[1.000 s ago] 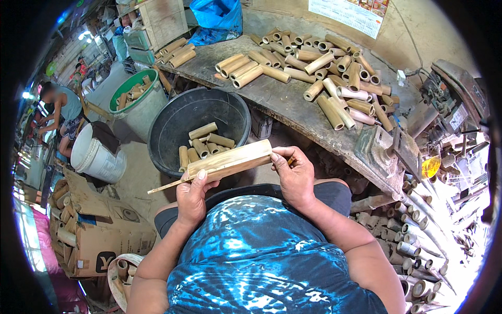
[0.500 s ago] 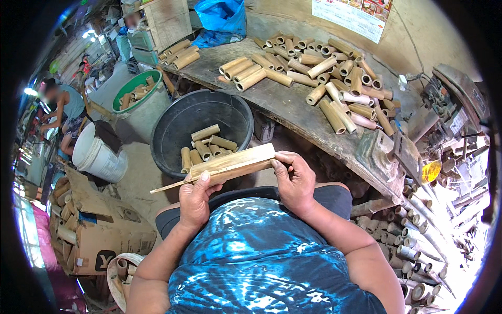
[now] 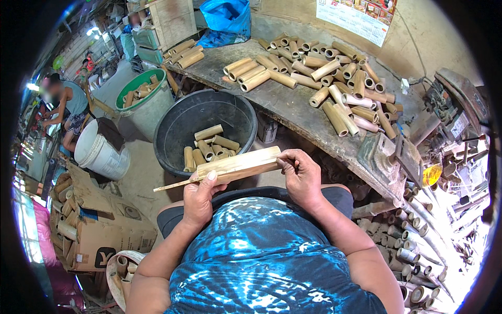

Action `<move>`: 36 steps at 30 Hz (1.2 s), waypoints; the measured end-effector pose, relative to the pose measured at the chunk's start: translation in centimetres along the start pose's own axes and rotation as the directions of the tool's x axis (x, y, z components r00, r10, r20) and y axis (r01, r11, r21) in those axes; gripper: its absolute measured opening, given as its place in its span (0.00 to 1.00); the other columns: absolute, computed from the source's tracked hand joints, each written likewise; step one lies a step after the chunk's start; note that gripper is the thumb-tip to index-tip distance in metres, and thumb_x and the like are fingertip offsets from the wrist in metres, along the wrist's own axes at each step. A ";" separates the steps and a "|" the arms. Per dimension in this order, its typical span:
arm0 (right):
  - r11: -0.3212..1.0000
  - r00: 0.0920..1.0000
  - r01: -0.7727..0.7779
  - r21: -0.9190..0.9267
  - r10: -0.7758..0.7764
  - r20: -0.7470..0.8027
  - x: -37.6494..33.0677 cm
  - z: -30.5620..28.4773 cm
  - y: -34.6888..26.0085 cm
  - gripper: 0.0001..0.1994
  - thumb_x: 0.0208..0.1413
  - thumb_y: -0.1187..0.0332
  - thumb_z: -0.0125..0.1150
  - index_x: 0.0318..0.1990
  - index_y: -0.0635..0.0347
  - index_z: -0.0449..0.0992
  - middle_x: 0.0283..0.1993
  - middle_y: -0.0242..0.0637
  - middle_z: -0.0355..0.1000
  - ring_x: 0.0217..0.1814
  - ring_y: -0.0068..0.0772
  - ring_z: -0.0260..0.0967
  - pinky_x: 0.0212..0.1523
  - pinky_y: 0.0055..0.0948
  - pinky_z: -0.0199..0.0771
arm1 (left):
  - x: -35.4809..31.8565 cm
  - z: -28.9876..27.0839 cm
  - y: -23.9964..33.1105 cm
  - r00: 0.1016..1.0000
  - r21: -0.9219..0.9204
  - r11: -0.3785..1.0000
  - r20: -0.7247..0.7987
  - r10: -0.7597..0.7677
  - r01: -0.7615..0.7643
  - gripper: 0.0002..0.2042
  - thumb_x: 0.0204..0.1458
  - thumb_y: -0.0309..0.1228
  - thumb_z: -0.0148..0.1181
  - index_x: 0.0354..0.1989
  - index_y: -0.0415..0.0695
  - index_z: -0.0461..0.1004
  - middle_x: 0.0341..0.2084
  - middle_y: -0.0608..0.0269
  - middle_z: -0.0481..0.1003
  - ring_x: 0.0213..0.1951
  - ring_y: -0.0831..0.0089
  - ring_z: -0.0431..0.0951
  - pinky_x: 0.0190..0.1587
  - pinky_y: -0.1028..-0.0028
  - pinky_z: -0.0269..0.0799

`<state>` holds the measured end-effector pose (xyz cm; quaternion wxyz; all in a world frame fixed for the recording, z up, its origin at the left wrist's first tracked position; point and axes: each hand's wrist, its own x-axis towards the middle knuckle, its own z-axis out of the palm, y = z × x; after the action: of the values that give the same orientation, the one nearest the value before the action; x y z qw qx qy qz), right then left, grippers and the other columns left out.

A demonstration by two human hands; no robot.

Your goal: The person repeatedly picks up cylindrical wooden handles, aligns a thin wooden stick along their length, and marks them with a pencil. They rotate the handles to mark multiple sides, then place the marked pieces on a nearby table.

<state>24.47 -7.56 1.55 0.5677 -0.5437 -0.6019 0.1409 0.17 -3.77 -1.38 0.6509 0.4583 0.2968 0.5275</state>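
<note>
A pale split bamboo piece (image 3: pixel 246 163) lies level in front of my lap. My right hand (image 3: pixel 300 175) grips its right end. My left hand (image 3: pixel 201 193) holds its left part, thumb on top, where a thin sliver (image 3: pixel 172 184) sticks out to the left. Just beyond it stands a black tub (image 3: pixel 172 131) with several short bamboo tubes (image 3: pixel 209 146) inside.
A worn workbench (image 3: pixel 287 99) carries a heap of cut bamboo tubes (image 3: pixel 334 83), with a metal vise (image 3: pixel 389 152) at its near end. A green-rimmed bucket (image 3: pixel 149 102), a white bucket (image 3: pixel 99 152), cardboard boxes (image 3: pixel 104 230) and stacked bamboo (image 3: pixel 423 240) surround me. Another person (image 3: pixel 65 107) sits far left.
The bamboo piece and both hands stay almost in place; the view has shifted slightly, and the piece sits a touch lower in my hands.
</note>
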 end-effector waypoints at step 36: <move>0.984 0.986 -0.094 0.148 0.113 -0.122 -0.7 1.3 -0.5 0.04 0.61 0.72 0.60 0.40 0.62 0.75 0.30 0.23 0.68 0.30 0.11 0.59 0.31 0.15 0.61 | -0.1 0.3 0.0 0.998 -0.029 0.999 0.054 0.025 -0.024 0.20 0.63 0.41 0.52 0.52 0.35 0.69 0.43 0.55 0.77 0.39 0.72 0.78 0.40 0.74 0.72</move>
<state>22.96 -7.67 1.13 0.6348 -0.5406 -0.5229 0.1770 0.44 -3.96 -1.23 0.6587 0.4668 0.2659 0.5268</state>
